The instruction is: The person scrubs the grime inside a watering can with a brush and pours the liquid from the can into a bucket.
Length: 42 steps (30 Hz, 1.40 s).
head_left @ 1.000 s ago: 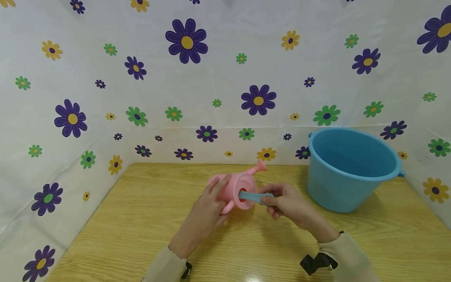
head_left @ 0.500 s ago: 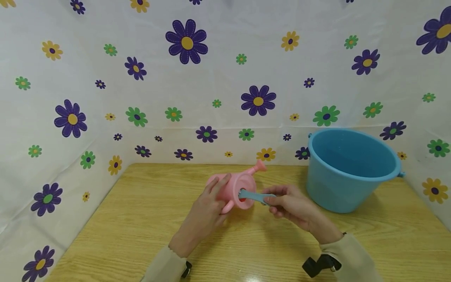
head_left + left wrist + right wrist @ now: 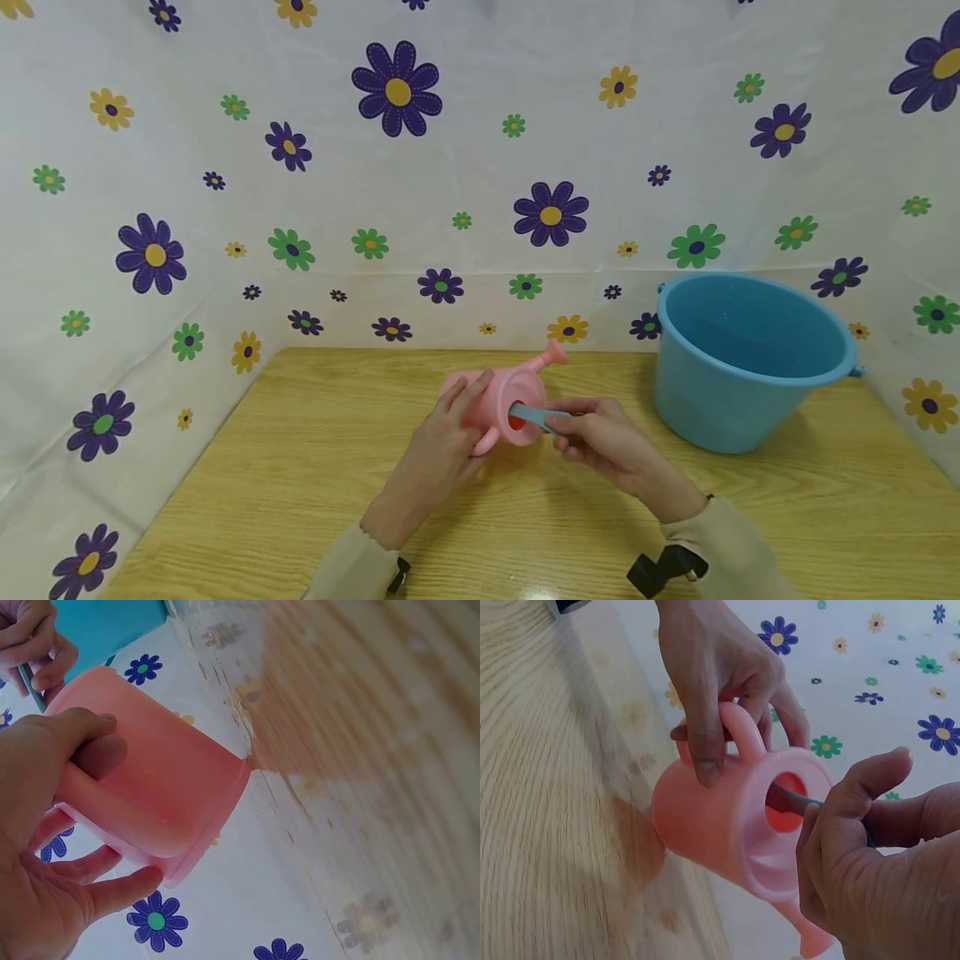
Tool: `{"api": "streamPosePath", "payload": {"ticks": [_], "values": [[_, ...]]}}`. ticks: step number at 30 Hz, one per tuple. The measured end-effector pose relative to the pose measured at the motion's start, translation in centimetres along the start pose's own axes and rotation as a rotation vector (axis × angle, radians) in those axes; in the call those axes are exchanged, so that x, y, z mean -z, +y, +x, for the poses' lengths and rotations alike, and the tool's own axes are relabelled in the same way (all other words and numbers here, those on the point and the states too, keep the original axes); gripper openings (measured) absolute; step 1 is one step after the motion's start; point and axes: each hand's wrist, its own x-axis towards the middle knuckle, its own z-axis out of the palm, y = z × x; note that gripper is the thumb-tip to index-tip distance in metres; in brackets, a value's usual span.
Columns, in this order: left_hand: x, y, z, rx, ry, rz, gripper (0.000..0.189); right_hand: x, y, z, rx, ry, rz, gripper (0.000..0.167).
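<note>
A pink toy watering can point(image 3: 480, 408) lies tipped on its side on the table, its round opening facing right and its spout pointing back. My left hand point(image 3: 438, 442) holds it, fingers spread over the body; in the left wrist view the thumb hooks over the can's handle point(image 3: 124, 814). With thumb and fingers my right hand point(image 3: 611, 442) pinches a slim, flat blue-grey tool point(image 3: 534, 417). That tool reaches through the can's opening, so its far end is hidden inside. Red shows within the hole point(image 3: 784, 817) in the right wrist view.
A large blue bucket point(image 3: 720, 408) stands at the back right, near my right hand. The wooden table point(image 3: 300, 500) meets a white cloth with printed flowers point(image 3: 465, 167) behind and at the sides. Both wrists wear black straps point(image 3: 667, 571).
My right hand drew the blue-grey tool slightly out to the right, then pushed it back left, deeper into the watering can. The left hand and the can stayed in place.
</note>
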Motion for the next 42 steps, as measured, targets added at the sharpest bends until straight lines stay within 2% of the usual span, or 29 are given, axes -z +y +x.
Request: {"api": "streamPosePath", "payload": {"ticks": [8,23,30,42], "values": [[-0.1,0.1,-0.1,0.008,0.003,-0.004,0.03,-1.5,0.5,0.5,0.03,0.041,-0.006,0.039],[-0.1,0.3,-0.4,0.034,0.007,-0.028,0.033,-2.9,0.8,1.0,0.023,0.091,-0.004,0.036],[-0.1,0.3,-0.3,0.048,0.016,-0.042,0.033,-2.6,0.6,0.7,0.034,0.096,-0.01,0.039],[0.1,0.2,-0.2,0.062,0.0,-0.057,0.032,-0.7,-0.2,-0.3,0.031,0.056,-0.022,0.041]]}}
